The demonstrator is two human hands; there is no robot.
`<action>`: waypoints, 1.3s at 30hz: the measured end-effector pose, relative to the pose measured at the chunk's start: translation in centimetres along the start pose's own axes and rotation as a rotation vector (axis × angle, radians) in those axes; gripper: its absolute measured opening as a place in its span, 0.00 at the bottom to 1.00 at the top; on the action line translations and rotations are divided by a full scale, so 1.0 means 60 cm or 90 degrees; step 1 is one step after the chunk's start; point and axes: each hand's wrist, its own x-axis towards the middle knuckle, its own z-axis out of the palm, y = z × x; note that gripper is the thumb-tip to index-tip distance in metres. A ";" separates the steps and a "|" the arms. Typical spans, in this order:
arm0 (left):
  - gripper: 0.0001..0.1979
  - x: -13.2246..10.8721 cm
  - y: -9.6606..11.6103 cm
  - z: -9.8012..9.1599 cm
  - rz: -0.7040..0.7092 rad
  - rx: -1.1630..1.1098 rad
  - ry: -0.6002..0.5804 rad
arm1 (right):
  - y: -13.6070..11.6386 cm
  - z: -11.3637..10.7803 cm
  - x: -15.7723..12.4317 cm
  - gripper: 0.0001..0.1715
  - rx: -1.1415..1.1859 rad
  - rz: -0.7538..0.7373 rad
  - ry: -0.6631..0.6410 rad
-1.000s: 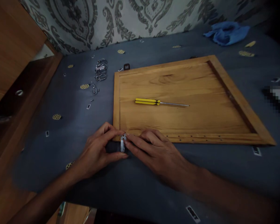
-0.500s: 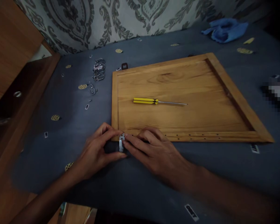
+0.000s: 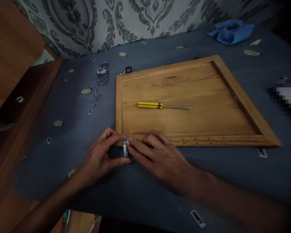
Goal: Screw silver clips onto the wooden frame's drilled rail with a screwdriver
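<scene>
A small silvery metal hook (image 3: 125, 149) with screw holes in its top plate sits at the near left corner of a framed wooden board (image 3: 179, 87). My left hand (image 3: 103, 155) grips it, with the index finger at the plate and the thumb at the lower end. From the other side, the fingertips of my right hand (image 3: 162, 158) press on the same hook, and its other fingers curl over the board's near rail. Several dark holes dot that rail to the right. On the panel lies a screwdriver (image 3: 151, 105) with a yellow and black handle, its shaft pointing right.
Left of the board, several more metal hooks (image 3: 102, 73) lie in a cluster, with a separate hook (image 3: 96, 94) and a screw (image 3: 93, 105) nearer me. A blue cloth (image 3: 232, 31) is at the back right. Wooden furniture (image 3: 38, 103) borders the blue patterned cover (image 3: 72, 145).
The view has shifted very slightly. Both hands keep their hold on the hook at the board's corner, and the screwdriver stays in place.
</scene>
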 end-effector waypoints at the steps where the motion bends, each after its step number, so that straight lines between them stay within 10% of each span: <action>1: 0.22 0.000 0.000 0.000 -0.002 0.002 -0.002 | 0.000 0.000 0.000 0.18 0.000 -0.002 -0.002; 13: 0.37 0.000 -0.004 -0.009 0.006 0.016 -0.020 | 0.001 0.004 -0.003 0.15 -0.006 -0.008 -0.009; 39: 0.23 0.006 -0.007 -0.010 0.011 -0.002 -0.021 | 0.002 0.003 -0.004 0.16 -0.020 -0.021 -0.031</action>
